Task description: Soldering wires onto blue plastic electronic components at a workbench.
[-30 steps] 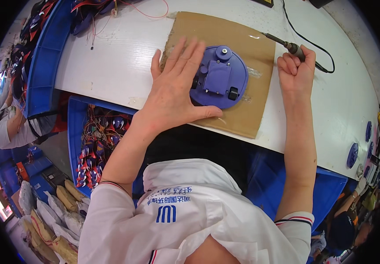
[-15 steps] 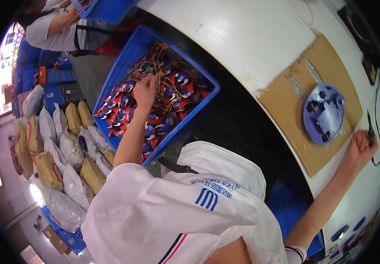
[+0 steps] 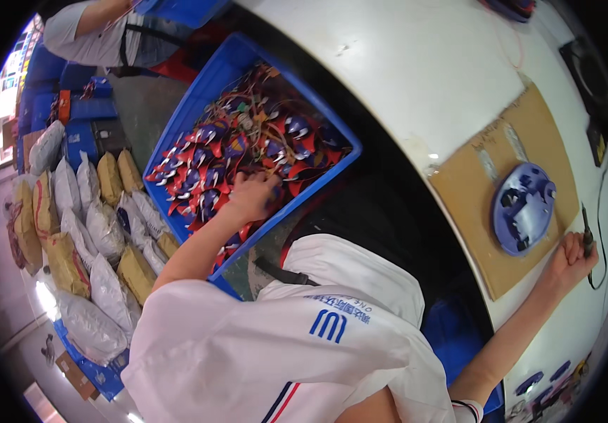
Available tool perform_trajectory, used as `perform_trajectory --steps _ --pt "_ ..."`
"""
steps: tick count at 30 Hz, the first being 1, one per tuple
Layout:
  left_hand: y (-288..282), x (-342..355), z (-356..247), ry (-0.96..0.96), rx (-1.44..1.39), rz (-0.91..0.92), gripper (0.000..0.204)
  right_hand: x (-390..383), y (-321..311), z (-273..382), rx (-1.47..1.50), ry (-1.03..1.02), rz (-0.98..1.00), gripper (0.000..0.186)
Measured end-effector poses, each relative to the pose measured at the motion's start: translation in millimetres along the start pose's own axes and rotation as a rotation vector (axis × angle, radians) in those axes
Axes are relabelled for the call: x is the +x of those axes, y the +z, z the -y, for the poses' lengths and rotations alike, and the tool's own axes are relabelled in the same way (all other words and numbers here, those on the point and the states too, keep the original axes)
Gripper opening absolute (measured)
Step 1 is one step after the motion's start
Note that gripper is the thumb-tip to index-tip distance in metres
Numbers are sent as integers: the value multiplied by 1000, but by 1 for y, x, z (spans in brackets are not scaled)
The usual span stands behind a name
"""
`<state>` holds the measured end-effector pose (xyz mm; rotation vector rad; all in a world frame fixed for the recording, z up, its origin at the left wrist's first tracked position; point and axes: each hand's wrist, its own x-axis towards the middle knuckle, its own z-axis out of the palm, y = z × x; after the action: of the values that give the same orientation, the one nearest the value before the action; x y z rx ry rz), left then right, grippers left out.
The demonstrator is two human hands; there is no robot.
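Note:
My left hand (image 3: 251, 198) reaches down into a blue bin (image 3: 177, 134) beside the table, fingers curled among several red and purple wired parts (image 3: 247, 144); whether it grips one is hidden. My right hand (image 3: 570, 257) rests on the white table (image 3: 417, 77), closed around a dark tool with a cable (image 3: 588, 240). A round purple plastic housing (image 3: 522, 208) lies on a brown cardboard sheet (image 3: 469, 187) just left of that hand.
Another person's arm and torso (image 3: 100, 32) show at the top left near more blue bins (image 3: 82, 116). Several filled yellow and white bags (image 3: 85, 225) lie on the floor at left. Small purple parts (image 3: 543, 377) sit at the table's near right.
My left hand left the purple housing and went down into the blue bin of wired parts. The view swung left and down. My right hand stayed on the tool.

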<state>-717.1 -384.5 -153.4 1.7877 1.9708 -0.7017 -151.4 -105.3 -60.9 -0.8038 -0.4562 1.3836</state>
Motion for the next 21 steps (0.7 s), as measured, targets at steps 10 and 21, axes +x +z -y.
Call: perform_trajectory --steps 10,21 --pt "-232 -81 44 -61 -1094 -146 78 -29 59 -20 117 -30 -316 16" --pt "-373 -19 53 391 -1518 -627 80 -23 47 -10 236 -71 -294 16"
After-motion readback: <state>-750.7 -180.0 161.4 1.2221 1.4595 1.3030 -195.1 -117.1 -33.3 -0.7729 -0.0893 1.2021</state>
